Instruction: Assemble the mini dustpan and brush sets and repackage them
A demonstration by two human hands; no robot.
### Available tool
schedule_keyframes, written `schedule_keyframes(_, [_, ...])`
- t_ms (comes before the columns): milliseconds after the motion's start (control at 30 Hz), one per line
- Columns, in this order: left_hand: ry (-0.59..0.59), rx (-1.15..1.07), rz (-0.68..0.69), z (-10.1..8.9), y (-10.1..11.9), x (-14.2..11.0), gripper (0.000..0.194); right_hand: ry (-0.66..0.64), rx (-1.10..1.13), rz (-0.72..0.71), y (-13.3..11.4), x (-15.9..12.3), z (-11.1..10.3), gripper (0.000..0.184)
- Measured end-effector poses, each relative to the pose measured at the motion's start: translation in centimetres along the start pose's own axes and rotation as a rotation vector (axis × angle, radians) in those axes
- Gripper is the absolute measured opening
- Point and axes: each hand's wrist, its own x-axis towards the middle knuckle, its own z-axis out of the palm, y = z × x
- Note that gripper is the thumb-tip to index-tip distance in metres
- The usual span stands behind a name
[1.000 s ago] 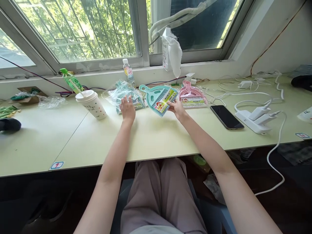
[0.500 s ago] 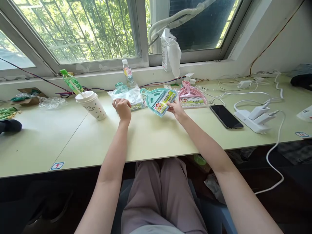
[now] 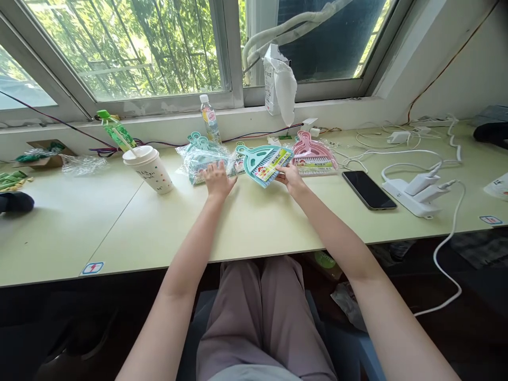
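My right hand (image 3: 291, 179) grips a teal mini dustpan and brush set (image 3: 262, 163) by its right side, tilted above the table. A yellow-green label covers part of its bristles. My left hand (image 3: 218, 181) has its fingers spread, at the front of several teal dustpan sets (image 3: 200, 159) in clear plastic wrap. Whether its fingertips press on the wrap, I cannot tell. Behind my right hand, pink dustpan and brush sets (image 3: 313, 153) lie stacked, their lower left partly hidden by the hand.
A white paper cup (image 3: 148, 170) with a straw stands left, near a green-capped bottle (image 3: 116, 129). A clear bottle (image 3: 210, 119) is by the sill. To the right lie a phone (image 3: 369, 189) and a white power strip (image 3: 410, 197) with cables. Crumpled plastic (image 3: 84, 164) is far left.
My left hand has moved right and its fingers have spread from a closed shape; the wrapped teal sets are more visible. The held dustpan set has shifted slightly right with my right hand.
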Motion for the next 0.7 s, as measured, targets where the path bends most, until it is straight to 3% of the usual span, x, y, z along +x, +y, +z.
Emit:
schedule_keyframes(67, [-0.071, 0.042, 0.041, 0.6, -0.3, 0.0, 0.043, 0.0, -0.002, 0.002, 0.0, -0.1, 0.0, 0.019])
schedule_keyframes(133, [-0.059, 0.051, 0.06, 0.7, -1.0, 0.2, 0.04, 0.002, -0.008, 0.005, -0.1, -0.2, 0.1, 0.019])
schedule_keyframes(300, [0.178, -0.23, 0.054, -0.4, -2.1, 0.7, 0.036, -0.013, -0.025, 0.009, -0.3, -0.3, 0.1, 0.015])
schedule_keyframes(400, [0.252, -0.435, -0.015, -1.3, -2.2, 0.7, 0.032, -0.024, -0.048, 0.026, -0.5, -0.4, 0.2, 0.015])
schedule_keyframes(500, [0.293, -0.438, -0.071, -1.7, -2.2, 0.8, 0.032, -0.031, -0.082, 0.054, -0.5, -0.4, 0.3, 0.014])
schedule_keyframes(600, [0.268, -0.324, -0.129, -1.4, -1.6, 0.9, 0.039, -0.037, -0.099, 0.072, -0.2, -0.3, 0.4, 0.015])
schedule_keyframes(700, [0.147, -0.206, -0.096, -0.5, -0.6, 0.7, 0.041, -0.044, -0.106, 0.065, 0.1, -0.1, 0.3, 0.015])
